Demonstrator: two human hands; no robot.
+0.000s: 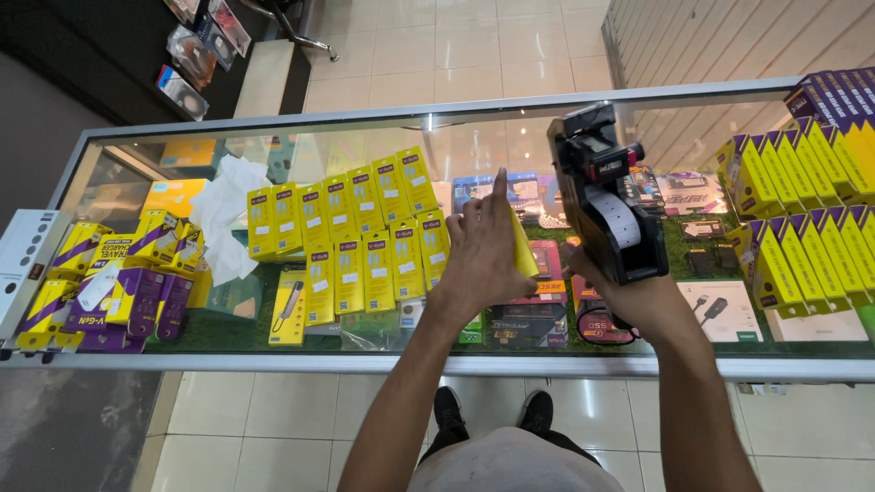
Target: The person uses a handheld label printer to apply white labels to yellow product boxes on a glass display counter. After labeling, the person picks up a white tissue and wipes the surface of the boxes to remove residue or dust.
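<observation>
The right hand (638, 296) is clenched around the grip of a black price-label gun (606, 196), holding it upright with its white label roll facing back toward the person, probably so the dispensing end points down and forward at the item in the other hand. The left hand (483, 255) grasps a slim yellow package (523, 246), pinching it edge-on between thumb and fingers with the index finger stretched out straight along its top. The package sits just to the left of the gun and almost touching it, tilted so that one flat face is turned toward the gun's nose. Both hands hover above the glass countertop (456, 364) of a display case rather than resting on it.

Just to the left of the left hand, matching yellow packages (346, 237) lie on the glass in two neat overlapping rows, all with the same face up, which keeps each one easy to pick off in turn. Further left lie a crumpled sheet of white paper (228, 219) and a loose heap of yellow-and-purple boxes (118, 282). To the right of the right hand, more yellow-and-purple boxes (802, 210) stand upright in tight ranks. Whether the held package already carries a sticker cannot be told, since its face is seen nearly edge-on.
</observation>
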